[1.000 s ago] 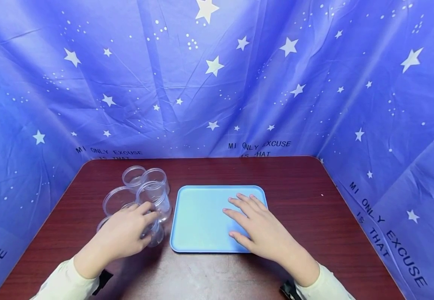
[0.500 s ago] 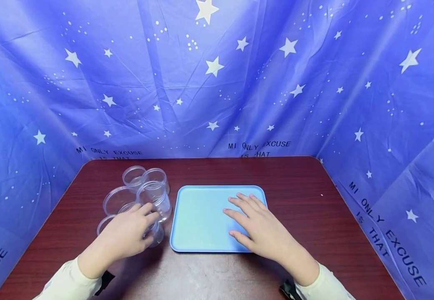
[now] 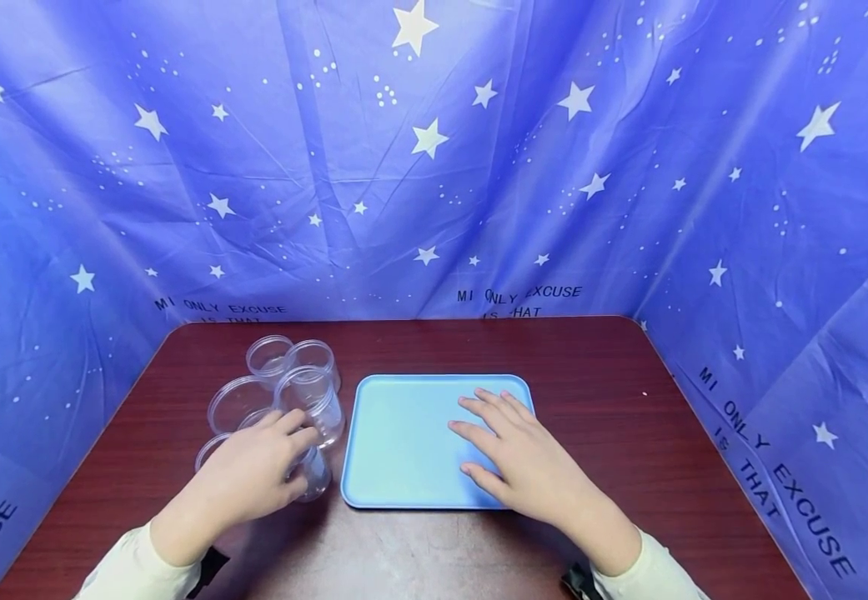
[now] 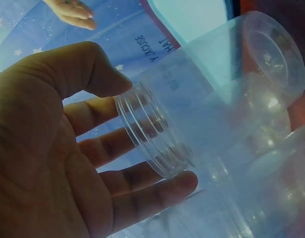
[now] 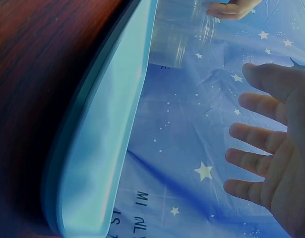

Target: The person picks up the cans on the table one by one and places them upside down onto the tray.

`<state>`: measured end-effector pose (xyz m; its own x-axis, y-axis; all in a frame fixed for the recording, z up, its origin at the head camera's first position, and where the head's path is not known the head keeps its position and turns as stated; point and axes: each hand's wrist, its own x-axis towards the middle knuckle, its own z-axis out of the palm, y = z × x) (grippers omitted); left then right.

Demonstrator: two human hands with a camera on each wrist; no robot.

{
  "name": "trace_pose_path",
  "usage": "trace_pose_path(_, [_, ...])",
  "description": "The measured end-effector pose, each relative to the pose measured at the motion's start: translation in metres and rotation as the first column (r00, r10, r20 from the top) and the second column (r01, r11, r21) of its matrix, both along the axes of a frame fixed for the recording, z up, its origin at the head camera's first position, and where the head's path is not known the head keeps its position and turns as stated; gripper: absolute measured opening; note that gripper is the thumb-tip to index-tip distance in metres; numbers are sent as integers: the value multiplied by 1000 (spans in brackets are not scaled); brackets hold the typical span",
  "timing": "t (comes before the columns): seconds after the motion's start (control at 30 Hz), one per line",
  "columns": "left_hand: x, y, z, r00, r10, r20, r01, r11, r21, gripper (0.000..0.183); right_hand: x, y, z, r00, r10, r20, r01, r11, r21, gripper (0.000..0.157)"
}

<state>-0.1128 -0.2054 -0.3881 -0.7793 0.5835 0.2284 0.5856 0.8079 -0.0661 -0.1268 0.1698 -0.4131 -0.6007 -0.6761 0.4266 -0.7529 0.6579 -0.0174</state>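
A clear plastic jar (image 4: 207, 94) with a threaded rim is in my left hand (image 3: 253, 471). In the left wrist view the thumb lies at one side of the rim and the fingers curl round the other. The head view shows only the jar's lower part beyond the thumb. More clear jars (image 3: 309, 400) stand grouped just past this hand, partly hidden by it. My right hand (image 3: 519, 454) hovers palm down over the right part of a light blue tray (image 3: 396, 442), fingers spread and holding nothing.
The tray lies on a dark red wooden table (image 3: 614, 400), to the right of the jars. A blue curtain (image 3: 373, 167) with white stars and lettering rises behind the table and along both sides.
My left hand has edged very slightly to the right at the jar's rim. The right hand, the tray and the other jars keep their places.
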Motion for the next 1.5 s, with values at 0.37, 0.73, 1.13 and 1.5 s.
trace_pose_path(0.37, [1, 0, 16, 999, -22, -40, 26, 996, 91, 34, -1, 2, 1, 1000, 7, -23, -7, 1000, -23, 48])
trace_pose_path(0.73, [-10, 2, 23, 989, -92, -118, 118, 965, 236, 38, -4, 7, 5, 1000, 3, -17, -4, 999, -50, 50])
trace_pose_path(1.13, [-14, 10, 23, 981, -124, -146, 168, 924, 343, 39, -3, 10, 9, 999, -35, -15, 34, 997, -69, 49])
trace_pose_path(1.5, [-17, 21, 22, 973, -157, -171, 221, 848, 482, 40, -2, 11, 13, 998, -47, -43, 41, 991, -127, 53])
